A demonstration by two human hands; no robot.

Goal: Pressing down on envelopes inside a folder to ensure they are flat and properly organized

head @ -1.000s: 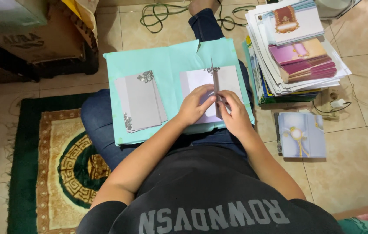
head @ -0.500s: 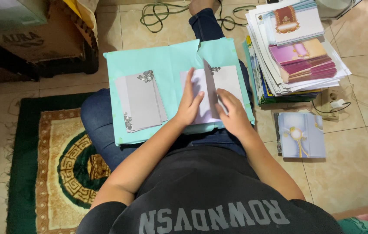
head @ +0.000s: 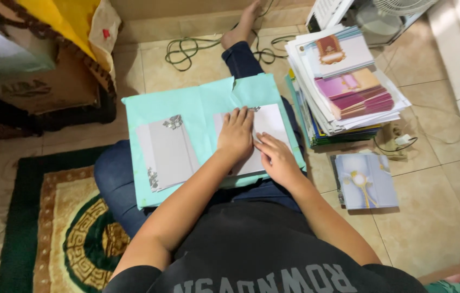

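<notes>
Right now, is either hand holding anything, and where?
Nothing is gripped: the left hand presses flat on the white card, and the right hand presses its lower edge.

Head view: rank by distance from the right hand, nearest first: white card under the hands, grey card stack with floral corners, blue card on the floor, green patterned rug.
From the right hand:
1. White card, touching it, on the turquoise lap board.
2. Blue card on the floor, to its right on the tiles.
3. Grey card stack with floral corners, to its left, past the left hand.
4. Green patterned rug, far left.
</notes>
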